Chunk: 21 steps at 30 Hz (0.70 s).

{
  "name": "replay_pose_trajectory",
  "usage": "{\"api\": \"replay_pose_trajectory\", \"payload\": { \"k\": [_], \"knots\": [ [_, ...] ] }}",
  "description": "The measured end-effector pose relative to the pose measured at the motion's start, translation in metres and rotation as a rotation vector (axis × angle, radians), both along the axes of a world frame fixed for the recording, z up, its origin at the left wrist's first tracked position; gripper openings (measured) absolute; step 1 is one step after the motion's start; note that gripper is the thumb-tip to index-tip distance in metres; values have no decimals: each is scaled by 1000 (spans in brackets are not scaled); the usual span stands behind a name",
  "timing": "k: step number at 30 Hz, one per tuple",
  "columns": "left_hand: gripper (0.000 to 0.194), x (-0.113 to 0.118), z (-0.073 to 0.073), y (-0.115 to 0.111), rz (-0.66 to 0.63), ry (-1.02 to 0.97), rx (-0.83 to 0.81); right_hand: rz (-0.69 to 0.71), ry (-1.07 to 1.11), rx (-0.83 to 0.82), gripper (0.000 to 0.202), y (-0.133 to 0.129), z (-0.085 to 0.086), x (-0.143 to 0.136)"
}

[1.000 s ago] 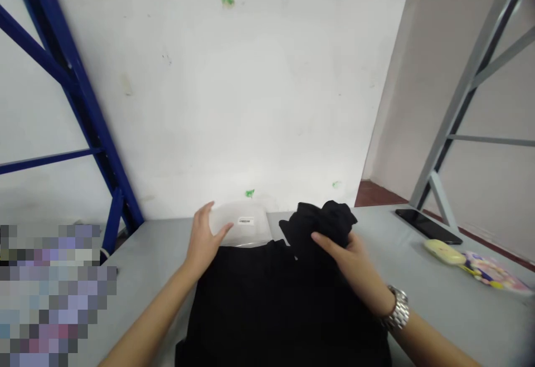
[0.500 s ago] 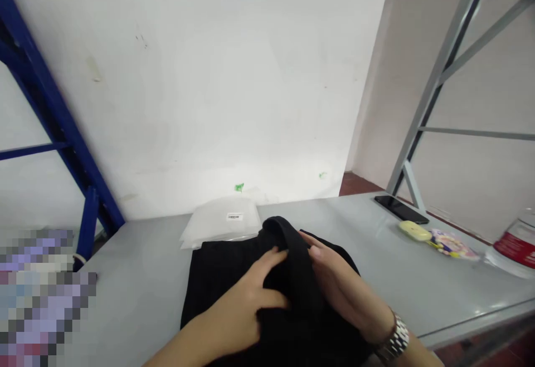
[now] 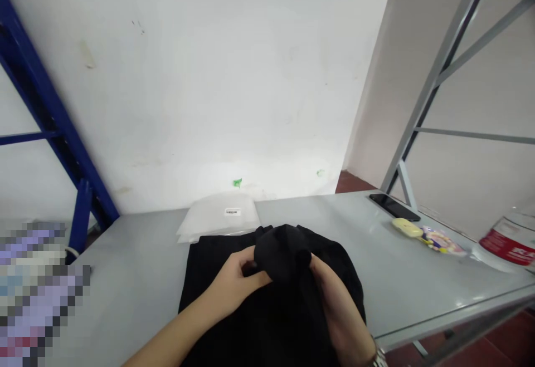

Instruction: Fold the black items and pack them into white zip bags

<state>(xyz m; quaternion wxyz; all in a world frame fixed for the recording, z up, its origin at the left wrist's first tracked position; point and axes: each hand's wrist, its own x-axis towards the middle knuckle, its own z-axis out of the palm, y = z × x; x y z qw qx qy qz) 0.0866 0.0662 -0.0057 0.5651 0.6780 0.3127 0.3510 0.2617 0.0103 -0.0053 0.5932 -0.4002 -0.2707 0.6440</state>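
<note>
A black garment (image 3: 217, 317) lies on the grey table in front of me, its exact kind not plain from its shape. One part of the cloth is lifted into a fold at the middle of its far side. My left hand (image 3: 236, 278) pinches the left of that raised fold between thumb and fingers. On the fold's right side, my right hand (image 3: 336, 294) grips the cloth; its fingertips are mostly hidden by the fabric. A metal watch band (image 3: 378, 357) circles my right wrist.
Behind the garment lies a stack of clear plastic bags (image 3: 219, 216) with a barcode label. To the right sit a black phone (image 3: 394, 207), a yellow case (image 3: 407, 227), a colourful packet (image 3: 443, 241) and a red-labelled bottle (image 3: 507, 241). A blue metal frame (image 3: 62, 111) stands left.
Both hands have closed in on the raised black cloth, which has turned from a standing loop into a broader fold facing me. My left fingers, apart before, now pinch it. The view has shifted slightly.
</note>
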Motion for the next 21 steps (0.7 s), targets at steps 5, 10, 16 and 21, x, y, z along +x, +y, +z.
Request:
{"api": "replay_pose_trajectory", "payload": {
  "k": [5,10,16,21],
  "knots": [
    [25,2,14,-10,192,-27,-52,-135,-182,53,54,-7,-11,7],
    [27,0,29,-20,225,-154,-149,21,-483,288,78,-13,-23,1],
    [38,-29,85,-33,435,19,384,38,-632,482,66,-8,-17,10],
    [33,-21,124,-43,244,383,737,1,-686,778,89,-15,37,24]
  ]
}}
